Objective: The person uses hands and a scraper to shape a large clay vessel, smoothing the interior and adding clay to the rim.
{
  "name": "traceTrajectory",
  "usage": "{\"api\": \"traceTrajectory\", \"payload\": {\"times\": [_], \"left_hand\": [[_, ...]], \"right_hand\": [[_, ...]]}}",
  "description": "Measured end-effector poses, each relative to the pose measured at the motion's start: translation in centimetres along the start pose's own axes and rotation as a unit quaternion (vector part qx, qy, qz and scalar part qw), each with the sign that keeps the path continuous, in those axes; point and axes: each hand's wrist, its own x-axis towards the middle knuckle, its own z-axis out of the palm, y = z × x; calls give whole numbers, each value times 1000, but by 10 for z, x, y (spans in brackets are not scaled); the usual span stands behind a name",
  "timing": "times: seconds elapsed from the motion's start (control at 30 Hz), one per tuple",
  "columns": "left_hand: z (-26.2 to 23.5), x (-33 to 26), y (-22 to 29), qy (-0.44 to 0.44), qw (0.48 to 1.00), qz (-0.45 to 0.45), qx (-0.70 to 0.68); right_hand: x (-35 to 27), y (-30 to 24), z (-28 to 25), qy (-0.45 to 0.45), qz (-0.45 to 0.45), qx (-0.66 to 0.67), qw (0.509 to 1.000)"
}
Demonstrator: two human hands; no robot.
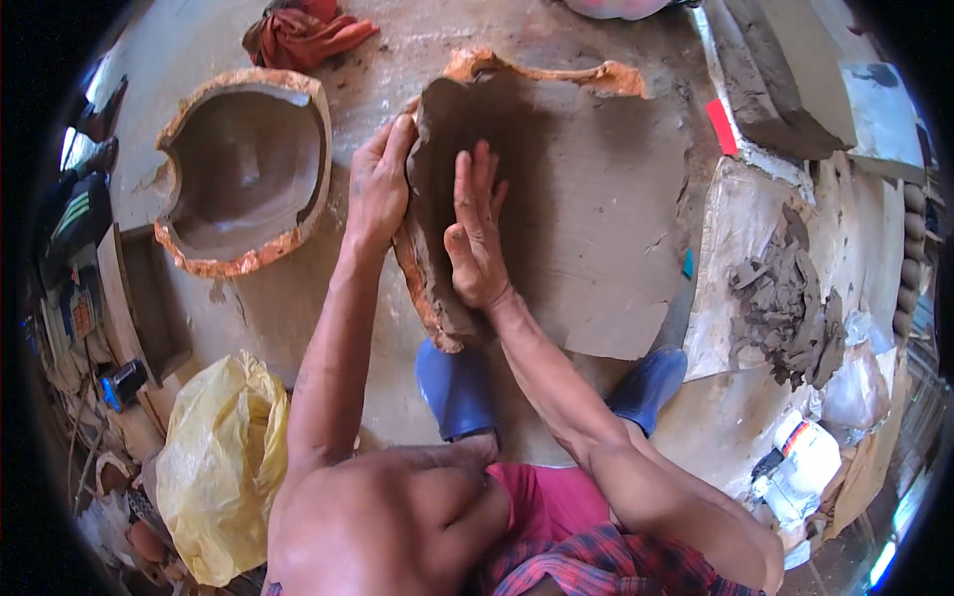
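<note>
A broad sheet of grey-brown clay (pixel 606 219) lies draped into an orange-rimmed mold (pixel 421 288), which shows along the left and far edges. My left hand (pixel 379 184) grips the left rim, its fingers wrapped over the clay and mold edge. Flat against the clay's inner left wall, my right hand (pixel 479 233) has its fingers stretched out and holds nothing. The clay's right part spreads out past the mold with a ragged edge. To the left sits a second orange mold (pixel 316 129), lined with smooth wet clay (pixel 248 164).
A red cloth (pixel 303 35) lies at the far left. Clay scraps (pixel 785 303) rest on a pale sheet (pixel 720 258) at right, near a large clay block (pixel 770 79). A yellow plastic bag (pixel 221 467) and wooden box (pixel 149 298) stand left. My blue boots (pixel 452 387) are close below the mold.
</note>
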Motion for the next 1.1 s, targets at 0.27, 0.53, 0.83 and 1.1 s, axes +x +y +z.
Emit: {"api": "traceTrajectory", "payload": {"times": [0.27, 0.53, 0.83, 1.1], "left_hand": [[8, 15, 1, -16, 1000, 7, 7], [18, -19, 42, 233, 903, 317, 174], [145, -141, -47, -201, 943, 160, 212], [160, -98, -26, -96, 924, 255, 268]], "right_hand": [[-33, -3, -10, 27, 0, -33, 999], [-26, -100, -143, 242, -129, -40, 961], [-74, -38, -177, 164, 25, -68, 984], [-72, -36, -170, 185, 74, -53, 978]]}}
